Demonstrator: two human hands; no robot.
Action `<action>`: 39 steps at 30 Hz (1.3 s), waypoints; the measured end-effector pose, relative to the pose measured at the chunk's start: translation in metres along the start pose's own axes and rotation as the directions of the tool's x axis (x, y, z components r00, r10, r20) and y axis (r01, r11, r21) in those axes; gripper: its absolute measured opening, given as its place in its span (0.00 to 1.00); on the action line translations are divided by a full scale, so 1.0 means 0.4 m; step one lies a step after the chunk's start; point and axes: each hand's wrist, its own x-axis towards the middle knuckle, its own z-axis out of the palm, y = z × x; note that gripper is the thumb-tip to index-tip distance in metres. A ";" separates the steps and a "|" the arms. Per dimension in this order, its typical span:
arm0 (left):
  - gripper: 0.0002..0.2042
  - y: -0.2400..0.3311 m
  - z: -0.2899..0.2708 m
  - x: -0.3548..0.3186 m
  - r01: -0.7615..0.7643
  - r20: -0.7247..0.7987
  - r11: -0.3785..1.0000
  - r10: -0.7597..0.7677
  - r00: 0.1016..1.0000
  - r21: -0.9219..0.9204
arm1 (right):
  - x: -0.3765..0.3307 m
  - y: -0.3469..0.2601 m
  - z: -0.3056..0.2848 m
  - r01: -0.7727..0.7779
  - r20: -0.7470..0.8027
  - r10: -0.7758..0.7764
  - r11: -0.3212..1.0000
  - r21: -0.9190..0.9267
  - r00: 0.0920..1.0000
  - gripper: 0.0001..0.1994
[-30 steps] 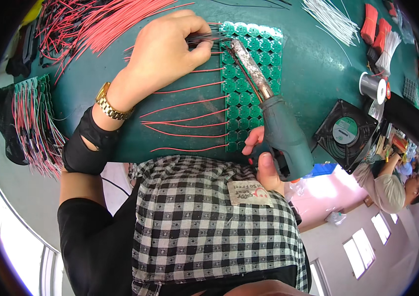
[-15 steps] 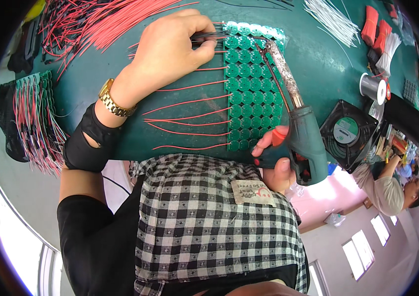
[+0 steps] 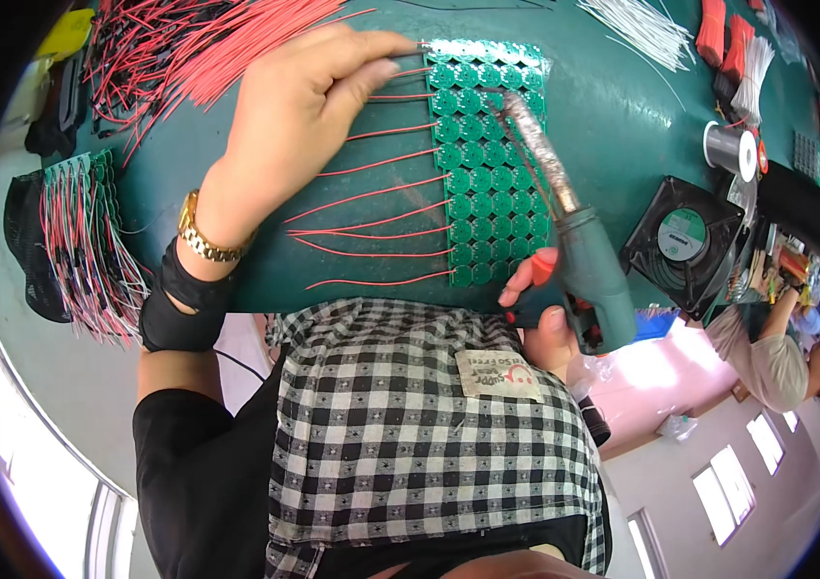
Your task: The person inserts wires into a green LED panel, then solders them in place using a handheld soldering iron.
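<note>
A panel of small round green circuit boards (image 3: 487, 180) lies on the green table. Red wires (image 3: 381, 219) reach out leftward from its left edge. My left hand (image 3: 304, 111) is above these wires, its index finger stretched to the panel's upper left corner and the thumb a little below; whatever lies in its fingers is hidden. My right hand (image 3: 547, 323) is closed round the grip of a green soldering gun (image 3: 591, 275) with a red trigger. Its long, stained metal barrel points up and left, with the tip over the upper part of the panel.
Piles of red and black wires (image 3: 226, 48) lie at the far left; white wires (image 3: 641, 34) lie far right. Wired boards (image 3: 86, 241) rest at the left. On the right are a black fan (image 3: 685, 241) and a solder spool (image 3: 730, 150). Another person (image 3: 777, 357) works beyond.
My left hand has moved slightly left and its index finger has straightened. The black wires seen in its fingers before no longer show. The soldering gun's tip has shifted a little left and down.
</note>
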 end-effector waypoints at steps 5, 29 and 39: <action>0.04 0.003 0.047 -0.025 0.245 0.082 0.937 -0.231 0.969 -0.249 | -0.010 -0.010 0.015 -0.083 0.054 0.083 0.997 -0.002 0.995 0.29; 0.06 -0.022 0.075 -0.020 0.120 0.052 0.992 -0.119 0.992 -0.033 | 0.000 -0.017 -0.001 -0.085 0.162 0.134 0.958 -0.275 0.978 0.14; 0.04 -0.031 0.075 -0.023 0.069 0.044 0.997 -0.068 0.997 -0.033 | -0.002 -0.028 -0.004 -0.050 0.152 0.080 0.980 -0.192 0.985 0.20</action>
